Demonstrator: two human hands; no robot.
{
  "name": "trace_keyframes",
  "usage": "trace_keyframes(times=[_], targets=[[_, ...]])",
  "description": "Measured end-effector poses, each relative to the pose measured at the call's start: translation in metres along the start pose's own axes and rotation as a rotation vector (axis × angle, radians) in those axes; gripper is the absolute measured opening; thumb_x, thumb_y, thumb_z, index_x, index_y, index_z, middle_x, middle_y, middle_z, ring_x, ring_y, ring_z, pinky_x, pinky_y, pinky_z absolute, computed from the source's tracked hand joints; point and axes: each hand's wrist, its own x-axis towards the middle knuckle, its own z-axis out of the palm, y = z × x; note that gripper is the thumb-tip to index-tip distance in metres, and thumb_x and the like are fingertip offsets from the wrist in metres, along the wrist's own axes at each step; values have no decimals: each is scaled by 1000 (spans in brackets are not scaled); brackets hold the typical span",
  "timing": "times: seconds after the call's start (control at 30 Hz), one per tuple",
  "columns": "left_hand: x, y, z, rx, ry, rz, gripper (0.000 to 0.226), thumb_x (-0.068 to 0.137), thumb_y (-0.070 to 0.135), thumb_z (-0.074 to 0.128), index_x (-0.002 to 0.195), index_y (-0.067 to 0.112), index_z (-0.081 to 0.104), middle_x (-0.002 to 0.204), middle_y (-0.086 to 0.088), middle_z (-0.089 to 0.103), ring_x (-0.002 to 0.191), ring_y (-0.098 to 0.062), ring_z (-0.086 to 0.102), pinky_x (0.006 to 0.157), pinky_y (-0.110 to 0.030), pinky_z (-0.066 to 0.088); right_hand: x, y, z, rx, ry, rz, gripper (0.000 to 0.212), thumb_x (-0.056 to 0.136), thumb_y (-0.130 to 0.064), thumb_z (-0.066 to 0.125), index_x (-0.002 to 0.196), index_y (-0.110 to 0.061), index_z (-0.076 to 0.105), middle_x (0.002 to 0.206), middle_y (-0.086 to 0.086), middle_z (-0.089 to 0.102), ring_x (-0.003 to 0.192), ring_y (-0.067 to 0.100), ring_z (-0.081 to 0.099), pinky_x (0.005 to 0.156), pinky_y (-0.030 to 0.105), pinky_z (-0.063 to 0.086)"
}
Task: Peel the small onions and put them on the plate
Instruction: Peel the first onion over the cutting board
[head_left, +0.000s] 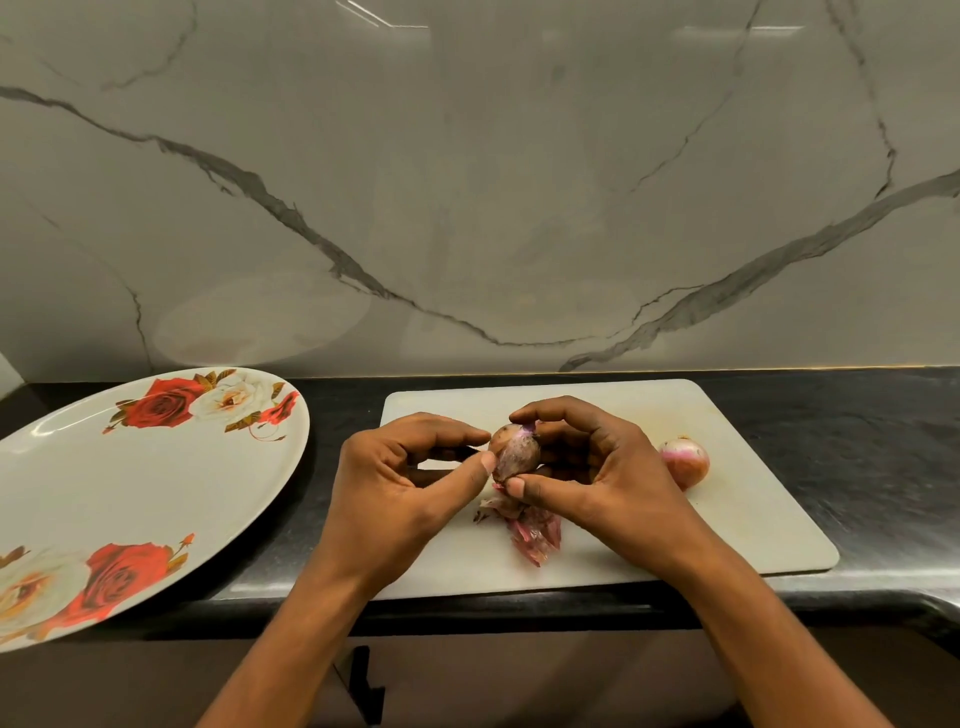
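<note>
Both hands meet over the white plastic cutting board (675, 545). Right hand (597, 467) is curled round a small onion in dry brown-purple skin (514, 452) — forefinger arched over its top, thumb under its lower end — and holds it just above the board. Left hand (415, 467) is curled too, its thumb tip and forefinger pinching the onion's left flank, seemingly at the skin.

A pink-white peeled onion (684, 461) lies on the board just beside the right hand, and a heap of pink papery peels (524, 525) lies beneath the hands. The large white oval plate printed with red roses (130, 493) sits on the black counter (883, 441) to the left, with no onion on it.

The onion should be light, firm and round, apt to roll if set down. Its outer skin looks brittle and will likely tear off in flakes — best lifted from the top tip, where pink already shows. Once bare, the flesh is probably slick, so a hold across the two ends seems safest.
</note>
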Motion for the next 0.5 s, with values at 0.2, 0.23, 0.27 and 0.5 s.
trace_keyframes(times=[0.2,0.23,0.27,0.5], targets=[[2,-2,2,75,-42,90,13,87,7,83,97,16,84,96,8,78,95,-19,76,72,-21,61,-1,-2,1,-8,10,-20,50,82,-24,89,128,-30,69,114,-9,76,108,10,74,94,30,61],[2,-2,2,94,-49,102,12,88,8,83,97,15,84,95,8,78,95,-19,76,73,-21,61,-1,-2,2,-10,15,-19,49,82,-27,88,128,-30,69,114,-9,76,108,9,74,94,29,61],[3,-3,2,112,-57,108,10,89,8,82,97,15,83,95,8,77,95,-19,75,73,-20,60,-1,-2,2,-6,17,-17,49,82,-28,88,127,-29,69,113,-9,76,107,9,74,93,29,61],[3,-6,2,105,-14,18,7,92,15,78,98,18,79,93,9,76,92,-20,76,76,-29,64,-1,-2,1,17,9,-14,58,84,-20,87,135,-35,64,108,-8,76,106,10,74,93,24,60]])
